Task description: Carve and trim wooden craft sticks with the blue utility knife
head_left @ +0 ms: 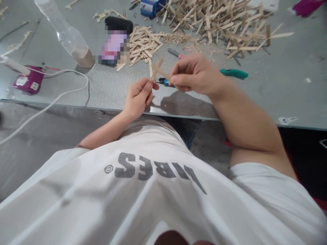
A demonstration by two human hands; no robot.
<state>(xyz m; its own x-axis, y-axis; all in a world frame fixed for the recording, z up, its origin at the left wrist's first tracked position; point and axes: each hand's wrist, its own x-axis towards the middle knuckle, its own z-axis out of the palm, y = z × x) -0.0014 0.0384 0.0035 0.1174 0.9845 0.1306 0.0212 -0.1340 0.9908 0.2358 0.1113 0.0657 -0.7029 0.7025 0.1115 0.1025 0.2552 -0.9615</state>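
Between my two hands is a piece of crossed wooden craft sticks (pixel 157 67), blurred by motion. The lower end of one stick is pinched between the thumb and fingers of my left hand (pixel 140 94). My right hand (pixel 192 74) closes on the end of another stick that reaches left to the crossing. Whether the sticks are joined cannot be made out. Under the hands lies a blue and black tool (pixel 163 81), partly hidden by my right fingers. Just behind is a pile of loose craft sticks (pixel 144 46).
A large heap of crossed sticks (pixel 212 17) fills the back right. Around me are a green-handled tool (pixel 235 73), a grey and pink tool (pixel 174 53), a phone (pixel 113 46), a plastic bottle (pixel 83 56), a blue box (pixel 152 7) and a purple power adapter (pixel 29 80) with a white cable.
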